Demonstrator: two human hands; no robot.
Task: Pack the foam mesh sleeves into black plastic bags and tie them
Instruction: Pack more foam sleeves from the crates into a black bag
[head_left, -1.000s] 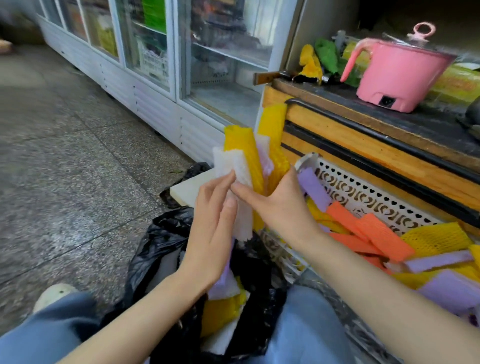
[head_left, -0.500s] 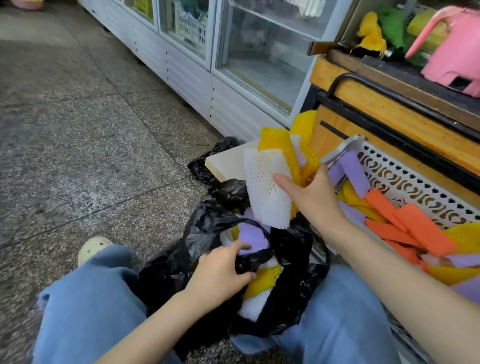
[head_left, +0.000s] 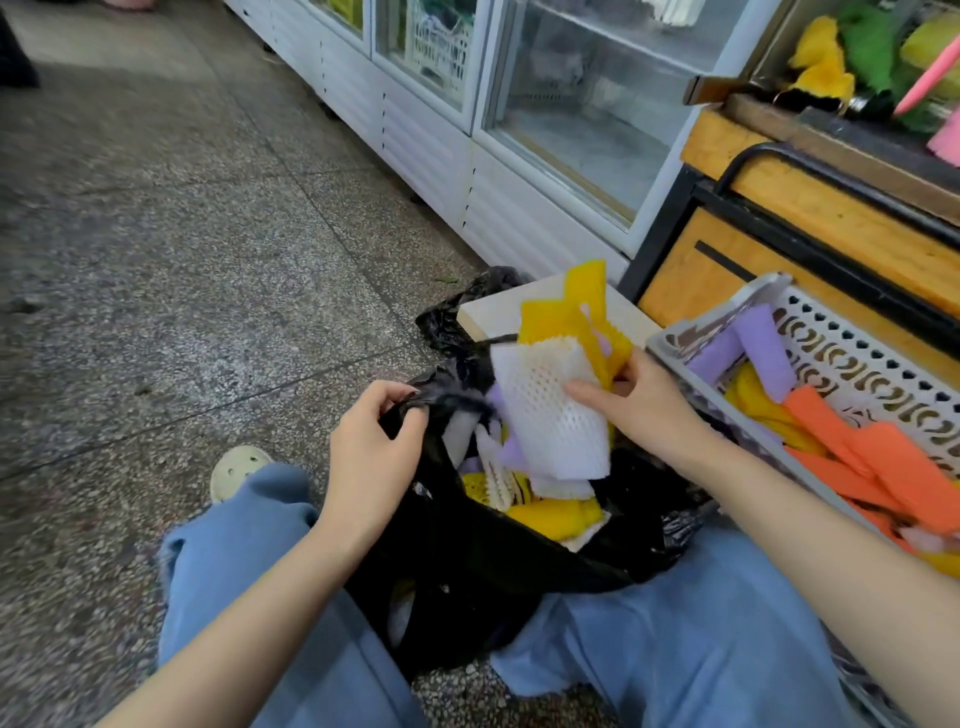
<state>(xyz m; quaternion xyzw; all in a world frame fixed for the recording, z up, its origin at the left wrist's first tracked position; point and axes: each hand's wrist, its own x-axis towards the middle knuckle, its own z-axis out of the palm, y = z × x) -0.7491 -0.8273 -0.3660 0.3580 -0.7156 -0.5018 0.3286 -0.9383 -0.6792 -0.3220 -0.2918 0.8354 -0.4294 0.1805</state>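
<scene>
The left hand (head_left: 371, 441) pinched the crinkled black bag's rim (head_left: 441, 397) while the right hand (head_left: 641, 408) clutched honeycombed white and yellow foam sleeves (head_left: 550, 410).

Two hands show: one left hand (head_left: 374, 452) and one right hand (head_left: 644, 405). There is one black plastic bag (head_left: 467, 571) and one white plastic basket with holes (head_left: 857, 358). The right hand holds one white foam mesh sleeve (head_left: 550, 415) and at least two yellow foam mesh sleeves (head_left: 545, 322). In the basket, two purple foam mesh sleeves (head_left: 761, 348) and about three orange foam mesh sleeves (head_left: 893, 467) show; the rest are too mixed to count. One cream shoe with holes (head_left: 236, 467) shows.
</scene>
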